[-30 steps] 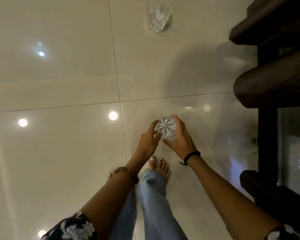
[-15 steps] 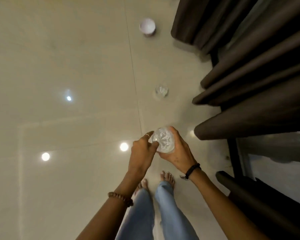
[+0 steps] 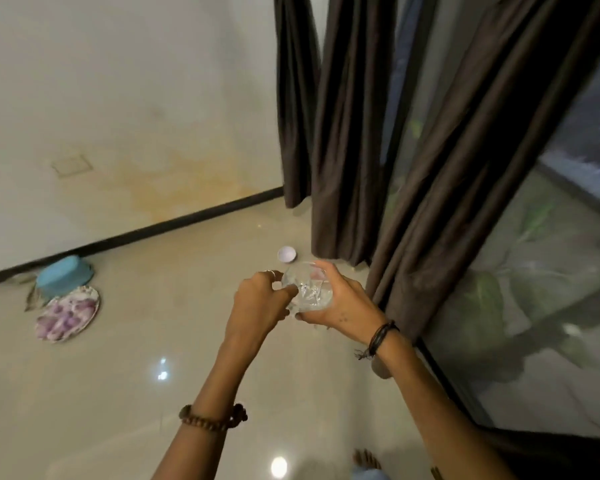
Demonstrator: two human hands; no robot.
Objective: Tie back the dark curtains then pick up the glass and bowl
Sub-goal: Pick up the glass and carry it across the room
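- One clear cut glass (image 3: 307, 289) is held up in front of the body, above the floor (image 3: 153, 375), tilted with the mouth away from the camera.
- Right hand (image 3: 336, 299) is wrapped round the glass: fingers curled over the far side, thumb under the near edge. Firm hold.
- Left hand (image 3: 260, 303) is at the left side of the glass, fingers curled, fingertips touching the wall of the glass. Whether it grips or only steadies cannot be told.
- One small pale bowl (image 3: 287, 254) is seen on the floor, upright, just beyond the hands and near the foot of the curtains. It is not touched by either hand.
- Dark curtains (image 3: 347, 133): three hanging panels counted, two at the back by the wall corner and one larger on the right beside the glass door (image 3: 534, 271). All hang loose to the floor.
- By the left wall (image 3: 118, 81), two more items: one blue basin (image 3: 65, 275) lying tilted against the skirting, and one floral plate (image 3: 68, 313) flat on the floor, touching or just beside the basin.
- Wrists: one wooden bead bracelet (image 3: 212, 419) on the left, one dark cord band (image 3: 380, 337) on the right.
- One bare foot (image 3: 366, 459) is visible at the bottom edge.
- Three ceiling-light reflections are counted on the floor tiles.
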